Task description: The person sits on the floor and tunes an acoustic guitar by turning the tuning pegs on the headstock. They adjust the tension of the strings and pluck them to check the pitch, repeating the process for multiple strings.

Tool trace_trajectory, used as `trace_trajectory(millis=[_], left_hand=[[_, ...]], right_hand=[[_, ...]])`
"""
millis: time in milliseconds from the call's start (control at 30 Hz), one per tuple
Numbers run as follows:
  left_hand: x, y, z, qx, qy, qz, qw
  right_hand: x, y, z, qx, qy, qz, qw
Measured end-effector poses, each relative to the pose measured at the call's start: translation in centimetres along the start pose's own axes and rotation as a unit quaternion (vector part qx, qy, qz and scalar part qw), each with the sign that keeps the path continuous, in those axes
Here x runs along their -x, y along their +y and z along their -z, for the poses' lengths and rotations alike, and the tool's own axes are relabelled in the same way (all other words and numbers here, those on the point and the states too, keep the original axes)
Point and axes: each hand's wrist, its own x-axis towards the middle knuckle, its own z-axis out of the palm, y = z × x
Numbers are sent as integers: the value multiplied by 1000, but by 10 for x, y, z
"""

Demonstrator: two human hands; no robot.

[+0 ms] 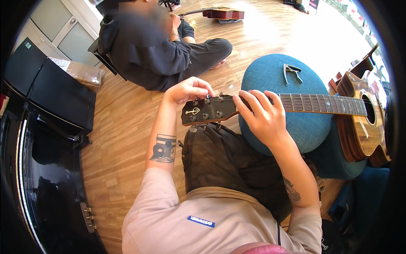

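Observation:
An acoustic guitar [358, 127] lies face up across a round blue stool [270, 135], its neck pointing left and its dark headstock [193, 117] over my lap. My left hand [191, 90] is at the far edge of the headstock, thumb and fingers curled together at a tuning peg [208, 96]. Across the upper end of the neck lies my right hand [265, 116], its fingers bent over the strings to the far edge; its thumb is hidden. On the stool's far part rests a silver capo [292, 73], apart from both hands.
A black upright piano [50, 169] stands at the left, with a plastic-wrapped box [84, 75] behind it. Ahead, a person in dark clothes [148, 55] sits low. Farther off, another guitar [224, 14] lies on the wooden floor [114, 127]. More blue seating [347, 158] stands at the right.

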Motion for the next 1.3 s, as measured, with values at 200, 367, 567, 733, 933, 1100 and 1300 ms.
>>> trace_trajectory(millis=[200, 367, 567, 733, 933, 1100, 1300], left_hand=[[-5, -4, -1, -140, -8, -43, 989], [-12, -13, 6, -146, -42, -112, 982], [-6, -12, 7, -74, -14, -48, 996], [-4, -7, -3, -97, -3, -61, 993], [-9, -12, 0, -130, -25, -91, 987], [-3, 3, -21, -46, 36, -53, 997], [-5, -7, -2, -124, 55, -4, 991]], right_hand=[[1, 0, 0, -1, -6, -2, 1000], [1, 0, 0, -1, 0, 1, 1000], [1, 0, -3, 3, 15, 0, 1000], [2, 1, 0, 3, 12, -15, 1000], [4, 1, -4, -1, 13, -6, 1000], [6, 2, -5, -2, 20, -13, 1000], [6, 2, -6, 6, 15, -10, 1000]])
